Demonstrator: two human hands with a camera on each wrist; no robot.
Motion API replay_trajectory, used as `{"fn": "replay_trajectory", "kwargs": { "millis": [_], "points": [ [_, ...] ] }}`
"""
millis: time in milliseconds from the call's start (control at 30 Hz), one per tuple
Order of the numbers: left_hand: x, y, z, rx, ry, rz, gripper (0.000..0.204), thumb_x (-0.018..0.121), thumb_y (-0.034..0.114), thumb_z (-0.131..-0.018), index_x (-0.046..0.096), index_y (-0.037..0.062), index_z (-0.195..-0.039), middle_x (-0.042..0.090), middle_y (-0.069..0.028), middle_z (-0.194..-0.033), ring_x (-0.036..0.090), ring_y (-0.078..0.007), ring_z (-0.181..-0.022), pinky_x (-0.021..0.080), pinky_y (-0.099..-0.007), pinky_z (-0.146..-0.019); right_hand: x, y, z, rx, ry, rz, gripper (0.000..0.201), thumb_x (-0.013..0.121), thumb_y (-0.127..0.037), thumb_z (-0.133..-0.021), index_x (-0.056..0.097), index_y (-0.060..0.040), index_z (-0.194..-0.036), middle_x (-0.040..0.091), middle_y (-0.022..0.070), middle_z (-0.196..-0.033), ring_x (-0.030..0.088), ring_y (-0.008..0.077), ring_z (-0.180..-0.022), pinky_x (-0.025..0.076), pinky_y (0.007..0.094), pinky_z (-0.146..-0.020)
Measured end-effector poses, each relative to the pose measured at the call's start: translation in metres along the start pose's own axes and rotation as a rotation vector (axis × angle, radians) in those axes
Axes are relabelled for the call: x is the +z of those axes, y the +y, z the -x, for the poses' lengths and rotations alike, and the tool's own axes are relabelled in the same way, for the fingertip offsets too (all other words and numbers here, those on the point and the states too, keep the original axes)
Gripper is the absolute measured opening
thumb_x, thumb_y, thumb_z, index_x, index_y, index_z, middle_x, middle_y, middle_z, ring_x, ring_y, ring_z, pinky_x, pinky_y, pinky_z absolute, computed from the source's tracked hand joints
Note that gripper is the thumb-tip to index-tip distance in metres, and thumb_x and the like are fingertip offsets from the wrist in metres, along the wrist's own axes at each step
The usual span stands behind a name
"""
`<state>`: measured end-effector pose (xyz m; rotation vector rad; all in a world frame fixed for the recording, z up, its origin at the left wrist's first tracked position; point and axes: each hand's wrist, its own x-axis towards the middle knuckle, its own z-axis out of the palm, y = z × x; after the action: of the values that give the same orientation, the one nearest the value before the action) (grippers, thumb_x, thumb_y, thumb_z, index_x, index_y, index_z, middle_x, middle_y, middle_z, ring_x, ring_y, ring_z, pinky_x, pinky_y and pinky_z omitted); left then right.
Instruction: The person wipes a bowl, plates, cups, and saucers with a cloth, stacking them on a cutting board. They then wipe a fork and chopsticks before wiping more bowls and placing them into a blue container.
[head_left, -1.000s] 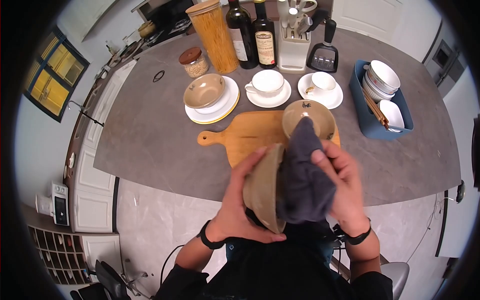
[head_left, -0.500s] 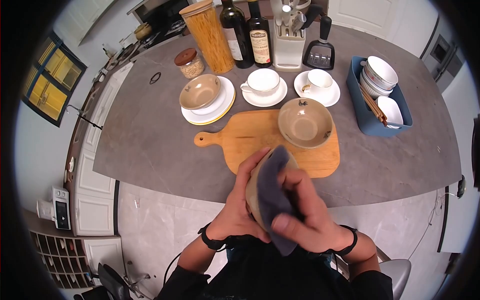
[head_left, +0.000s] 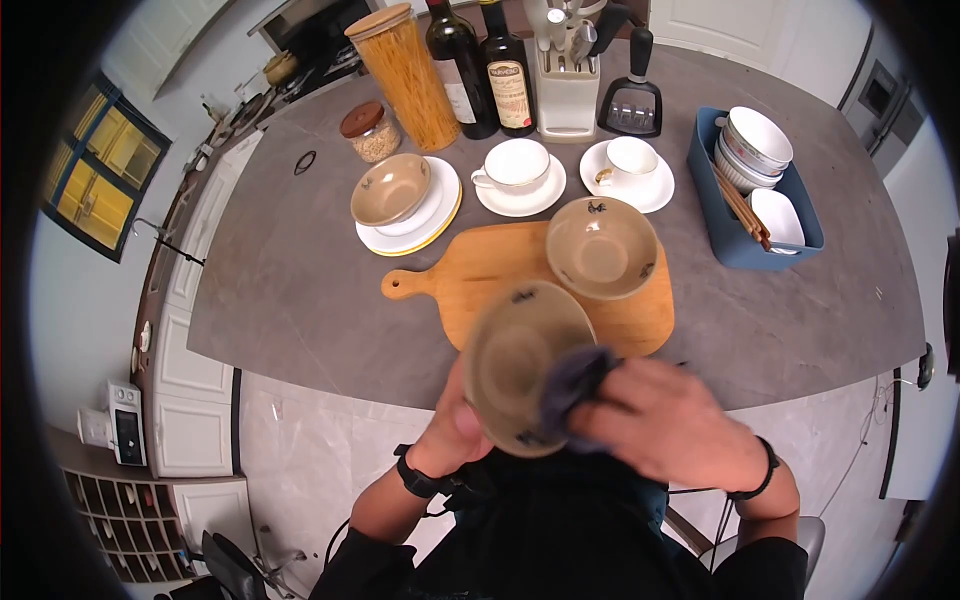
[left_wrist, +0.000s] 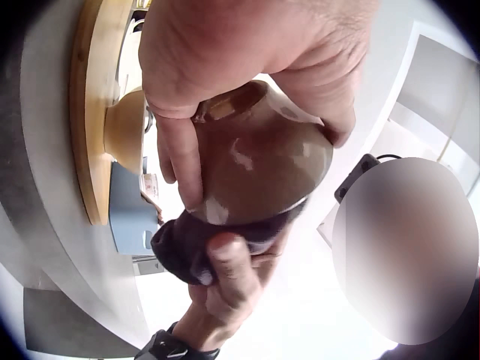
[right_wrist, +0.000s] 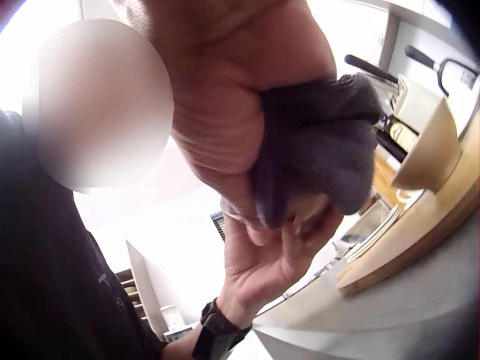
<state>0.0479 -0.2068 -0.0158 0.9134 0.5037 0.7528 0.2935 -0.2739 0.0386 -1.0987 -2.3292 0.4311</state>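
Observation:
My left hand (head_left: pixel 447 432) grips a brown ceramic bowl (head_left: pixel 515 350) by its left side, tilted so its inside faces up toward the head view. In the left wrist view, thumb and fingers spread round the outside of that bowl (left_wrist: pixel 255 165). My right hand (head_left: pixel 675 420) holds a dark grey cloth (head_left: pixel 575 392) bunched against the bowl's right rim. The cloth (right_wrist: pixel 319 142) hangs out of the right hand's grasp in the right wrist view, hiding most of the bowl. A matching brown bowl (head_left: pixel 602 248) sits upright on the wooden cutting board (head_left: pixel 480 262), just beyond the held one.
A third brown bowl (head_left: pixel 391 190) rests on stacked plates (head_left: pixel 440 215). White cups (head_left: pixel 517 163) on saucers stand behind the board. To the right is a blue bin (head_left: pixel 720 215) with bowls and chopsticks. Bottles (head_left: pixel 508 80), a pasta jar (head_left: pixel 405 85) and a knife block (head_left: pixel 568 95) line the back.
The held bowl has turned from on edge to showing its inside. The right hand with the cloth swung in across the bowl, then moved back right to its rim.

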Motion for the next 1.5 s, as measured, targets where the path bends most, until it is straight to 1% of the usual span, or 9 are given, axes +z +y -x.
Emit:
{"fn": "replay_trajectory", "kwargs": {
  "millis": [67,133,200,300,367,467,567,1067,1500],
  "points": [
    [-0.016,-0.008,-0.011,0.133,-0.019,0.344,0.095,0.058,0.067,-0.092,0.029,0.0066,-0.159,0.04,-0.015,-0.159,0.045,-0.0303,-0.145,0.039,-0.049,-0.12,-0.011,0.015,0.013,0.223,0.185,0.035,0.036,0.075,-0.006,-0.076,0.068,-0.0092,-0.111,0.062,0.0075,-0.097,0.064,0.0274,-0.092,0.053,0.0354,-0.078],
    [-0.004,0.011,-0.028,0.125,0.039,0.308,0.093,0.049,0.074,-0.092,0.032,0.0107,-0.158,0.041,-0.0134,-0.159,0.046,-0.0319,-0.144,0.04,-0.0516,-0.118,-0.018,0.028,0.014,0.335,0.287,0.027,0.034,0.074,-0.006,-0.08,0.067,-0.0076,-0.114,0.066,0.0064,-0.101,0.066,0.0237,-0.095,0.053,0.0329,-0.081],
    [0.009,0.025,-0.044,0.111,0.09,0.267,0.092,0.041,0.08,-0.092,0.035,0.0147,-0.157,0.042,-0.0117,-0.159,0.047,-0.0335,-0.142,0.042,-0.0543,-0.117,-0.025,0.035,0.003,0.769,0.433,-0.705,0.035,0.075,-0.013,-0.091,0.066,-0.0016,-0.123,0.07,0.0074,-0.116,0.065,0.0138,-0.105,0.053,0.0302,-0.087],
    [0.032,0.031,-0.071,0.105,0.062,0.033,0.087,0.038,0.076,-0.095,0.039,0.0126,-0.155,0.044,-0.0124,-0.157,0.048,-0.0306,-0.142,0.05,-0.0534,-0.108,-0.019,0.049,-0.016,0.649,0.497,-1.139,0.042,0.075,-0.021,-0.097,0.064,0.004,-0.129,0.069,0.0063,-0.12,0.062,0.008,-0.105,0.053,0.0283,-0.087],
    [0.041,0.04,-0.088,0.136,0.054,-0.107,0.082,0.035,0.073,-0.099,0.044,0.0101,-0.15,0.058,-0.0145,-0.143,0.063,-0.0274,-0.125,0.062,-0.0447,-0.084,-0.028,0.055,-0.024,0.631,0.494,-1.053,0.043,0.074,-0.017,-0.096,0.063,0.0063,-0.131,0.071,0.0063,-0.117,0.065,0.0088,-0.102,0.052,0.0256,-0.088],
    [0.021,0.057,-0.112,-0.02,-0.144,-0.217,0.076,0.023,0.065,-0.104,0.048,0.0032,-0.141,0.073,-0.0137,-0.113,0.074,-0.0213,-0.088,0.056,-0.0261,-0.061,-0.038,0.069,-0.028,0.713,0.406,-1.028,0.042,0.074,-0.018,-0.094,0.066,0.0071,-0.127,0.073,0.0053,-0.109,0.066,0.0076,-0.095,0.052,0.0233,-0.086],
    [0.026,0.059,-0.128,-0.068,-0.061,-0.342,0.074,0.021,0.064,-0.104,0.052,0.004,-0.134,0.075,-0.0126,-0.098,0.071,-0.018,-0.07,0.046,-0.0243,-0.049,-0.045,0.08,-0.036,0.697,0.395,-0.941,0.044,0.075,-0.022,-0.094,0.067,0.0072,-0.125,0.073,0.0052,-0.107,0.067,0.0076,-0.094,0.053,0.0233,-0.083],
    [0.017,0.049,-0.146,-0.129,0.012,-0.388,0.046,0.036,0.013,-0.104,0.04,0.006,-0.149,0.069,-0.0114,-0.104,0.065,-0.0141,-0.056,0.051,-0.0225,-0.047,-0.087,0.113,-0.02,0.728,0.501,-1.143,0.034,0.071,-0.023,-0.097,0.072,0.0017,-0.12,0.075,0.0086,-0.104,0.073,0.0139,-0.086,0.059,0.0266,-0.079],
    [0.03,0.031,-0.151,-0.024,0.111,-0.781,0.044,0.04,0.006,-0.103,0.041,0.002,-0.146,0.068,-0.014,-0.094,0.067,-0.0151,-0.055,0.056,-0.0304,-0.048,-0.063,0.097,0.012,0.793,0.514,-0.78,0.037,0.074,-0.02,-0.093,0.072,0.0002,-0.125,0.074,0.0033,-0.101,0.067,0.0076,-0.084,0.055,0.0221,-0.077]
  ]
}}
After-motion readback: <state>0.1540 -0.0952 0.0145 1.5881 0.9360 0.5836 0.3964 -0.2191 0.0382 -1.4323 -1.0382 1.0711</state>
